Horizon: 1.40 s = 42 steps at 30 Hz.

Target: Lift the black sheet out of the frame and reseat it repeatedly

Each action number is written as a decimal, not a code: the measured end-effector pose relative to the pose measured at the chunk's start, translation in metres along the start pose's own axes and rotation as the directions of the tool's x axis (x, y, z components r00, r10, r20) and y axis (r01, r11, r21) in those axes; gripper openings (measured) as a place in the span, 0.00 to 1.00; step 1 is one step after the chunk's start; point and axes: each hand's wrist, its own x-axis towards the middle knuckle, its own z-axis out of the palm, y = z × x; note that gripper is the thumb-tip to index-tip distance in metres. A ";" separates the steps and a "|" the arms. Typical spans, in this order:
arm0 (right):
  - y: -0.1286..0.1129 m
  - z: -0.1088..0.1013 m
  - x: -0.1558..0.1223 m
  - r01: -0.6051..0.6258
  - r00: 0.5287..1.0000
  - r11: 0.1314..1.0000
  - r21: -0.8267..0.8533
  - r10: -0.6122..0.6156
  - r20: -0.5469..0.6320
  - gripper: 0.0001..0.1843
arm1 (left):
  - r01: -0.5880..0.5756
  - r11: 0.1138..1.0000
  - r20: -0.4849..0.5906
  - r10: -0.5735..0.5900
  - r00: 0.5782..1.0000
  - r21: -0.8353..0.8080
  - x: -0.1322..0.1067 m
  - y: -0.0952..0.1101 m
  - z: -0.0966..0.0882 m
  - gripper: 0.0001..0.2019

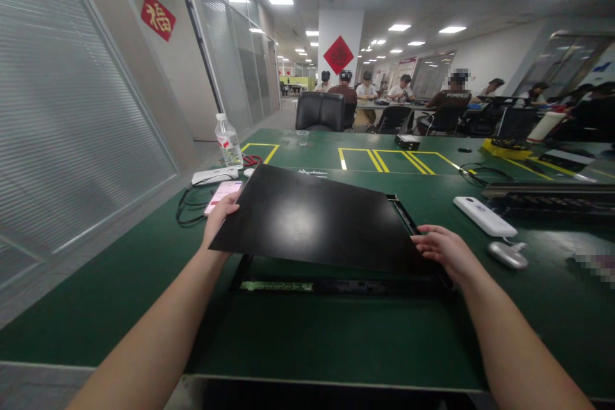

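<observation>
Left hand: you pinch the black panel.
Right hand: at its right edge, grip unclear.
Frame: beneath it, on your desk.

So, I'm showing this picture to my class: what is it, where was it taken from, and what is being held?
There is no machine here: these are a person's two bare hands, seen by a camera worn on that person's head. The left hand grips a flat black panel, tilted over a dark frame on the green table. The right hand is at the panel's other side; its exact grip is hard to tell. Also on the table are a phone, a water bottle and a white oblong device.
</observation>
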 end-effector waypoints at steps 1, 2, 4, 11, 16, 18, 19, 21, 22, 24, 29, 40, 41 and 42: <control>0.000 0.000 0.001 0.004 1.000 1.000 -0.011 -0.005 -0.013 0.15 | -0.003 1.000 0.005 0.003 1.000 0.010 0.000 -0.001 -0.001 0.15; 0.001 0.000 0.002 0.011 1.000 1.000 -0.025 -0.011 -0.026 0.15 | -0.004 1.000 0.009 0.004 1.000 0.016 0.001 -0.002 -0.002 0.16; 0.004 -0.002 0.005 0.034 0.998 0.998 -0.057 -0.037 -0.046 0.14 | -0.005 0.999 0.009 0.005 1.000 0.032 0.004 -0.004 -0.004 0.17; 0.014 -0.010 0.016 0.089 0.991 0.959 -0.268 -0.113 -0.076 0.06 | 0.020 0.987 0.023 -0.024 0.999 0.161 0.009 -0.011 -0.004 0.18; 0.020 -0.017 0.022 0.180 0.970 0.913 -0.367 -0.226 -0.085 0.06 | 0.006 0.984 0.029 -0.011 1.000 0.180 0.005 -0.011 0.001 0.18; 0.022 -0.018 0.023 0.219 0.958 0.897 -0.384 -0.272 -0.087 0.06 | 0.017 0.982 0.023 -0.022 0.999 0.189 0.003 -0.011 0.003 0.17; 0.023 -0.018 0.024 0.226 0.955 0.893 -0.389 -0.282 -0.093 0.06 | 0.020 0.981 0.019 -0.024 1.000 0.193 0.002 -0.011 0.004 0.17; 0.024 -0.018 0.026 0.221 0.954 0.890 -0.398 -0.283 -0.103 0.06 | 0.016 0.981 0.012 -0.018 1.000 0.192 0.000 -0.011 0.006 0.17; 0.024 -0.018 0.026 0.214 0.954 0.890 -0.403 -0.278 -0.108 0.07 | 0.014 0.982 0.012 -0.016 1.000 0.186 -0.001 -0.011 0.007 0.18; 0.024 -0.017 0.026 0.201 0.956 0.888 -0.414 -0.271 -0.116 0.07 | 0.018 0.985 0.018 -0.021 1.000 0.174 -0.004 -0.011 0.008 0.18; 0.022 -0.018 0.025 0.184 0.953 0.876 -0.445 -0.269 -0.136 0.07 | 0.045 0.983 0.023 -0.050 0.999 0.180 -0.006 -0.011 0.009 0.18; 0.018 -0.018 0.021 0.180 0.943 0.830 -0.527 -0.298 -0.148 0.09 | 0.147 0.969 0.067 -0.163 0.984 0.200 -0.002 -0.017 0.006 0.20; 0.017 -0.018 0.021 0.178 0.941 0.824 -0.539 -0.302 -0.151 0.10 | 0.149 0.966 0.074 -0.168 0.983 0.212 -0.002 -0.017 0.005 0.19; 0.017 -0.018 0.021 0.174 0.940 0.818 -0.549 -0.305 -0.155 0.10 | 0.150 0.964 0.080 -0.170 0.982 0.219 -0.002 -0.017 0.005 0.19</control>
